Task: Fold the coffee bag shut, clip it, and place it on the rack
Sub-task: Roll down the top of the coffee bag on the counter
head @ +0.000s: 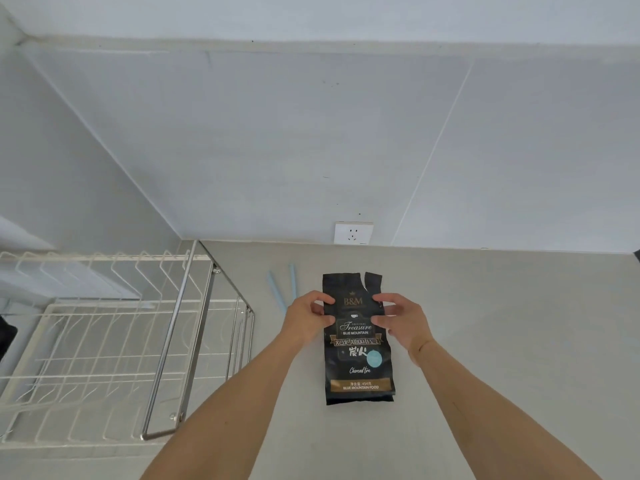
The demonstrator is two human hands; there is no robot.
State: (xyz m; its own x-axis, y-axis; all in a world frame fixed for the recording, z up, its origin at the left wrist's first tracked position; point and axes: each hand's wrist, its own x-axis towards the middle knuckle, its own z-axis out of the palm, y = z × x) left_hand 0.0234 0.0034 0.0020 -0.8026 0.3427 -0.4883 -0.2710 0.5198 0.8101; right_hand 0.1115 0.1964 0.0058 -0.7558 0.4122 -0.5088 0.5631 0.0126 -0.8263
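Observation:
A black coffee bag (pixel 358 362) with gold and white print lies flat on the pale countertop, its torn-open top pointing toward the wall. My left hand (pixel 306 318) pinches the bag's left edge near the top. My right hand (pixel 401 322) pinches the right edge at the same height. A light blue clip (pixel 284 289), shaped like a long open V, lies on the counter just left of the bag's top. The white wire rack (pixel 114 344) with a steel frame stands to the left.
A white wall socket (pixel 353 232) sits on the wall behind the bag. The countertop (pixel 502 341) stretches to the right of the bag. Grey wall panels rise behind it. A dark object shows at the far left edge.

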